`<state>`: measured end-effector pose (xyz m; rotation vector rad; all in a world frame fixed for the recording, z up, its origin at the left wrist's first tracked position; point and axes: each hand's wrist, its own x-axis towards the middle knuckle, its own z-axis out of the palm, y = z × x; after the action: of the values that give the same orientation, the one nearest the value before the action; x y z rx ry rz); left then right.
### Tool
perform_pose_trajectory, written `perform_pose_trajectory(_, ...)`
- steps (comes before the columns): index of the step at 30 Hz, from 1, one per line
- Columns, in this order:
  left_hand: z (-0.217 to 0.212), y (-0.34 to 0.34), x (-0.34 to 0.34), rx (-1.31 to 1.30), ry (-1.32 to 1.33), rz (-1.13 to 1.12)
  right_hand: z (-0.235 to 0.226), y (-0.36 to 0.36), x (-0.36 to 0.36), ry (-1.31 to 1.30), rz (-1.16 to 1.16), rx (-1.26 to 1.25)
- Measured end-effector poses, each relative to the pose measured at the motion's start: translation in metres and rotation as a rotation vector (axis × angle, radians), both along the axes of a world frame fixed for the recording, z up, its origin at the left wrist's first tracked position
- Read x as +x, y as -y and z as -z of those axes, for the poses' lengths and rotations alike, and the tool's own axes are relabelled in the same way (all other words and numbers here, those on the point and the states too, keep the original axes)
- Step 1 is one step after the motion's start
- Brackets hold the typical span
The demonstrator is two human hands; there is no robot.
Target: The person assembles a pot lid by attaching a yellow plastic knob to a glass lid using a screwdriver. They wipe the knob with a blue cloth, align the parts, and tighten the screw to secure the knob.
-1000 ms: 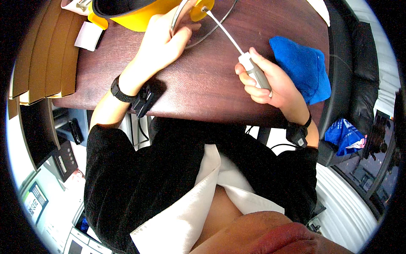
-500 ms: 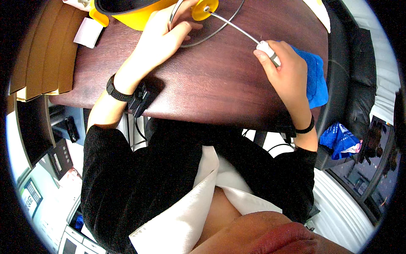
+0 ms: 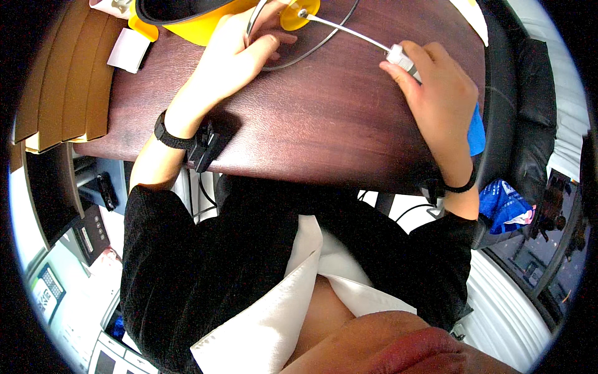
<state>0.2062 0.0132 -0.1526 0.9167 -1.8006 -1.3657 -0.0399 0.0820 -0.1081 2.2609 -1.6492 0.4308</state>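
At the far edge of the view, my left hand (image 3: 233, 53) grips a clear glass lid with a thin metal rim (image 3: 311, 57). A yellow round knob (image 3: 291, 15) with a screw at its centre sits in the middle of the lid. My right hand (image 3: 441, 81) is closed round the pale handle of a screwdriver (image 3: 349, 29). Its long metal shaft reaches left, and the tip meets the screw. Beside my left hand stands a yellow pot (image 3: 190, 28) with a dark inside, cut off by the top edge.
The dark reddish wooden table (image 3: 311, 118) lies under both hands. A white slip of paper (image 3: 129, 48) and brown cardboard (image 3: 62, 81) are at the left. A blue cloth (image 3: 477, 132) shows behind my right wrist, by a black padded seat (image 3: 529, 93).
My right hand has shifted right and slightly away with the screwdriver's handle, and its grip has turned. The shaft lies flatter, its tip still at the screw. My left hand has barely moved.
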Motion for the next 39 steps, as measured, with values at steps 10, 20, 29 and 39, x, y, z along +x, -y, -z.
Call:
perform_pose_trajectory(10, 0.009, -0.002, 0.002, -0.063, 0.011, -0.018, 0.005, 0.008, -0.005, 0.098, -0.07, 0.039)
perform_pose_trajectory(20, 0.008, -0.004, 0.002, -0.069, 0.044, -0.018, 0.032, 0.0, -0.005, 0.696, -0.049, 0.41)
perform_pose_trajectory(29, 0.007, -0.005, 0.002, -0.137, 0.073, -0.011, 0.037, 0.0, -0.006, 1.104, 0.064, 0.854)
perform_pose_trajectory(39, -0.003, -0.005, 0.004, -0.143, 0.277, -0.003, 0.038, -0.007, -0.001, 1.473, 0.158, 1.173)
